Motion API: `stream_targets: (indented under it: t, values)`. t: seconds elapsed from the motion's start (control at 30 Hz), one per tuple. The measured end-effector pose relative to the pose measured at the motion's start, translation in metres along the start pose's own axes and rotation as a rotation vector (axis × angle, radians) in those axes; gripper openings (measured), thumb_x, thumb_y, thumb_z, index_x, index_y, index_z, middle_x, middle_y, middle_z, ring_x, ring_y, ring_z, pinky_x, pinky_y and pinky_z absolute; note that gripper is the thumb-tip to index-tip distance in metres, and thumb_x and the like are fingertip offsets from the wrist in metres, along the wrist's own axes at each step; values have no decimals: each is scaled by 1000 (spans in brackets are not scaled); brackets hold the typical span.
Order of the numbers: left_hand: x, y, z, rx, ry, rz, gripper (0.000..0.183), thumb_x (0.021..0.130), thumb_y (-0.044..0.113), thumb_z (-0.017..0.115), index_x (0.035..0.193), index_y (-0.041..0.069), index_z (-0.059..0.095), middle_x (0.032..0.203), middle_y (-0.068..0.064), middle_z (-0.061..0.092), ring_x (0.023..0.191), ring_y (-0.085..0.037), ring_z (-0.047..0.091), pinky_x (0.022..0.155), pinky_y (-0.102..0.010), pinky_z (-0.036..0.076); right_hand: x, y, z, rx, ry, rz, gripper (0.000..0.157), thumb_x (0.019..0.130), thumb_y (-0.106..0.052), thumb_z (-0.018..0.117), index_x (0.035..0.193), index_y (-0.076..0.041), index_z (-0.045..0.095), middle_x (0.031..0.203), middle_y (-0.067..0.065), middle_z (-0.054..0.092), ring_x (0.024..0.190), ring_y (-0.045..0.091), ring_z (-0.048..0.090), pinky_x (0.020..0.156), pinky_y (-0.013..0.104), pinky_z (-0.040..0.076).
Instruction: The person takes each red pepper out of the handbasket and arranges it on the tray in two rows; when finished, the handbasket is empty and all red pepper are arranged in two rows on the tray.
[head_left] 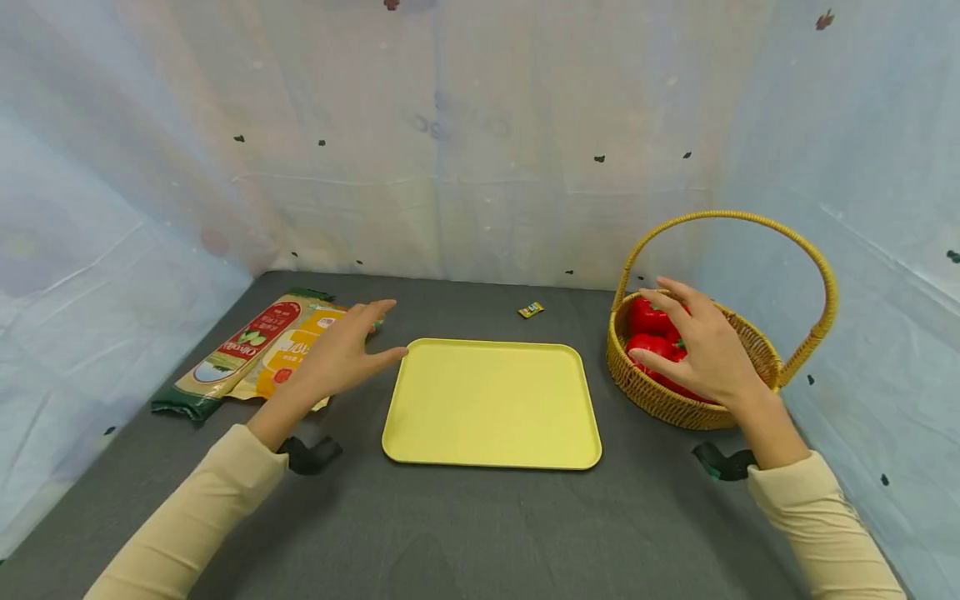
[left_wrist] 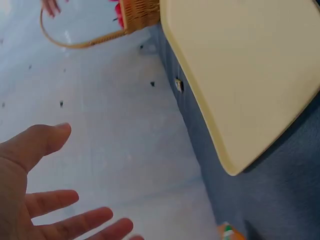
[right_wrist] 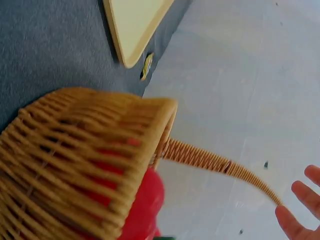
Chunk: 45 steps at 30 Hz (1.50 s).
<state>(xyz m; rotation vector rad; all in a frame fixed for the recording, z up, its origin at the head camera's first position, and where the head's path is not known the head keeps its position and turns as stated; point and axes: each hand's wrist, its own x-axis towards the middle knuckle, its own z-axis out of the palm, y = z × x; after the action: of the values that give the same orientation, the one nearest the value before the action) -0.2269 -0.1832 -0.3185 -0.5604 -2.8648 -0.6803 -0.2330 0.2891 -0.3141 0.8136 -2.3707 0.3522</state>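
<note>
My left hand hovers between the yellow tray and two food packets, fingers spread and thumb apart, holding nothing. A green-and-beige packet and an orange-and-cream packet lie partly behind it. Over the wicker basket hangs my right hand, its fingers loosely bent around no object. Red bell peppers fill the basket's left side, partly hidden by that hand. In the right wrist view, a red pepper shows past the basket's rim.
A small yellow wrapped packet lies behind the tray on the dark grey tabletop. The basket's tall arched handle rises over the right hand. Pale sheeting encloses the back and sides.
</note>
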Motion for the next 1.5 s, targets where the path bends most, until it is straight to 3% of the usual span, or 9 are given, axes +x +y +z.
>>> stream_targets:
  t: [0.17, 0.43, 0.6, 0.77, 1.07, 1.33, 1.5]
  values:
    - [0, -17, 10, -145, 4, 3, 65, 85, 36, 68, 138, 7, 43, 121, -17, 53, 101, -32, 56, 83, -47, 49, -5, 15, -1, 62, 9, 56, 77, 72, -35, 76, 139, -13, 44, 140, 15, 40, 120, 38, 41, 88, 58, 41]
    - [0, -39, 31, -385, -53, -11, 65, 85, 31, 68, 140, 11, 41, 121, -14, 52, 92, -24, 58, 71, -35, 53, -6, 33, -5, 200, -66, 262, 77, 76, -26, 75, 143, -20, 37, 143, 16, 32, 127, 39, 30, 91, 68, 30]
    - [1, -48, 48, -504, -115, -65, 66, 86, 24, 68, 141, 7, 37, 124, -22, 48, 89, -27, 58, 70, -41, 55, -4, 44, -4, 230, -110, 349, 76, 79, -29, 74, 144, -19, 35, 143, 18, 30, 129, 41, 26, 94, 69, 25]
    - [1, -55, 63, -510, -161, -125, 66, 86, 25, 68, 142, 8, 35, 126, -26, 47, 83, -25, 60, 67, -41, 55, -2, 55, -3, 233, -147, 404, 76, 81, -32, 71, 145, -17, 33, 143, 21, 28, 128, 43, 26, 95, 69, 24]
    - [1, -64, 81, -551, -201, -152, 75, 86, 23, 68, 144, 0, 27, 125, -27, 46, 83, -25, 60, 64, -34, 56, 0, 79, 1, 181, -178, 469, 78, 83, -37, 67, 146, -10, 30, 143, 26, 28, 129, 46, 24, 98, 68, 22]
    - [3, -66, 89, -544, -220, -205, 75, 86, 23, 68, 144, -3, 28, 124, -25, 47, 78, -21, 59, 62, -32, 55, -2, 88, 3, 188, -230, 509, 81, 84, -40, 66, 147, -8, 27, 140, 31, 27, 120, 47, 30, 91, 65, 28]
    - [3, -67, 92, -534, -219, -221, 72, 87, 23, 67, 143, -2, 30, 125, -25, 48, 73, -20, 60, 61, -32, 55, -4, 94, 1, 227, -304, 542, 81, 85, -41, 64, 146, -5, 26, 140, 32, 25, 121, 50, 30, 92, 66, 29]
